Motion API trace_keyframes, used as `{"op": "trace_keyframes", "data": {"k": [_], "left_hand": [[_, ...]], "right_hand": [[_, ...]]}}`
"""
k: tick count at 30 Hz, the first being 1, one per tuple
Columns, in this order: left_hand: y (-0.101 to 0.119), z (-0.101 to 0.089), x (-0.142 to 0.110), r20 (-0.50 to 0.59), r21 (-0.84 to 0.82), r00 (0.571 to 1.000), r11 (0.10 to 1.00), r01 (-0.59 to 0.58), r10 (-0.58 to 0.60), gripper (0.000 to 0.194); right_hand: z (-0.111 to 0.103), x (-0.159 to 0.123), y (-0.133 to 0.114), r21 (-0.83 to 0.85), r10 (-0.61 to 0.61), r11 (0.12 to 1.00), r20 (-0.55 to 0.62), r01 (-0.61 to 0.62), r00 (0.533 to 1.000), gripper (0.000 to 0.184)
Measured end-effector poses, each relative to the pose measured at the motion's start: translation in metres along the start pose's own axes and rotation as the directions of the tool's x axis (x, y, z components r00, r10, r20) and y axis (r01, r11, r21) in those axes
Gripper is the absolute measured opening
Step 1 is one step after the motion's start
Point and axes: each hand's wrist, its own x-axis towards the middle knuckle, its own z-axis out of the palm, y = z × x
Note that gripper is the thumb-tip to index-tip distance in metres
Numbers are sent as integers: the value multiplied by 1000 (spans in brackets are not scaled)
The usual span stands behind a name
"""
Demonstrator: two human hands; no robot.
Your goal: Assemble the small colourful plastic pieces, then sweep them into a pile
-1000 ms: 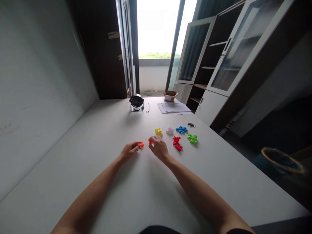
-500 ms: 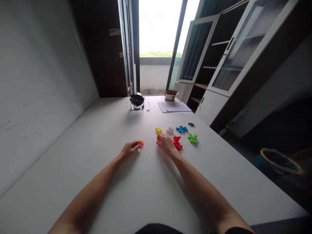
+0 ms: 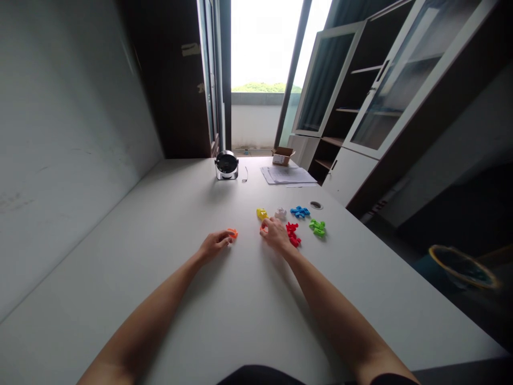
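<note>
On the white table, my left hand (image 3: 215, 243) is closed, with its fingertips on a small orange plastic piece (image 3: 233, 233). My right hand (image 3: 274, 233) is bent over with thumb and fingers closed round another orange piece (image 3: 263, 230), which they mostly hide. Just behind the right hand lies a yellow piece (image 3: 262, 213), and a pale white one (image 3: 280, 213) sits beside it. Several red pieces (image 3: 293, 235) are heaped right of my right hand, close to its edge. Farther right are blue pieces (image 3: 300, 212) and green pieces (image 3: 318, 228).
A round black-and-silver device (image 3: 226, 164) on a stand is at the far side, near a thin bent wire (image 3: 245, 175). Papers (image 3: 286, 175) and an open cardboard box (image 3: 282, 155) lie at the back right. A cable hole (image 3: 316, 205) pierces the table (image 3: 192, 203).
My right hand has shifted slightly right, keeping the orange piece at its fingertips. The left hand stays almost in place. The whole view has moved a little.
</note>
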Motion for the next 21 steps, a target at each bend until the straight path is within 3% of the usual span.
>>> {"op": "trace_keyframes", "data": {"k": [4,7,12,16,21], "left_hand": [[1,0,0,1,8,1000,1000,3,-3,33],[2,0,0,6,19,1000,1000,5,-5,33],[3,0,0,34,54,999,998,8,-9,33],[3,0,0,30,66,1000,998,4,-6,33],[4,-1,0,38,76,999,997,4,-7,32]], "right_hand": [[-11,8,12,114,-78,991,81,69,994,27],[-19,12,21,119,-134,985,78,124,988,40],[-22,13,24,37,-215,977,165,211,963,43],[-21,11,22,-21,-214,975,202,223,956,49],[-23,10,26,-98,-187,973,201,209,962,41]]}}
